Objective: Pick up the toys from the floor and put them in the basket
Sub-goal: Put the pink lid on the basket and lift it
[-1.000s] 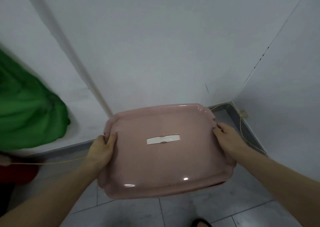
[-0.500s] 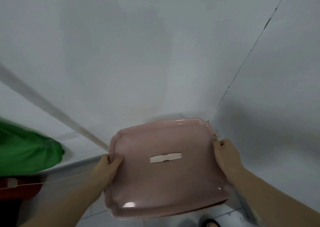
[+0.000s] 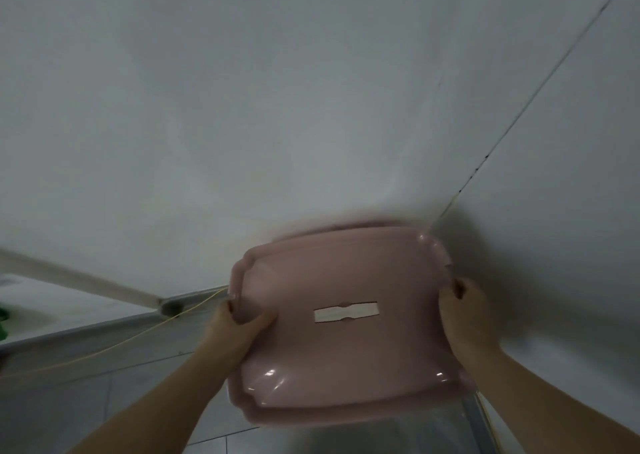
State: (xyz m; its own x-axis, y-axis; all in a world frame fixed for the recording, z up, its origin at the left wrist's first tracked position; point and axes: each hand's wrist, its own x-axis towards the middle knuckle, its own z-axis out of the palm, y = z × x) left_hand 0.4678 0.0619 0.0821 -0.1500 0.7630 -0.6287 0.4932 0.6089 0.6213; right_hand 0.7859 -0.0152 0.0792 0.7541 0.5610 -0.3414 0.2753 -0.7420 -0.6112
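A pink plastic basket lid (image 3: 346,356) with a white slot in its middle fills the lower centre of the head view, held off the floor in a room corner. My left hand (image 3: 239,329) grips its left edge, thumb on top. My right hand (image 3: 464,318) grips its right edge, fingers curled round the rim. Whatever lies under the lid is hidden. No toys are in view.
White walls meet in a corner (image 3: 519,114) straight ahead. Grey floor tiles (image 3: 86,391) and a grey skirting (image 3: 104,325) run on the left, with a thin yellow cord (image 3: 138,336) along them. A scrap of green cloth (image 3: 2,318) shows at the left edge.
The view has swung right and up toward the corner. The lid, held in both hands, has moved right in the frame, and the green cloth has nearly left the view.
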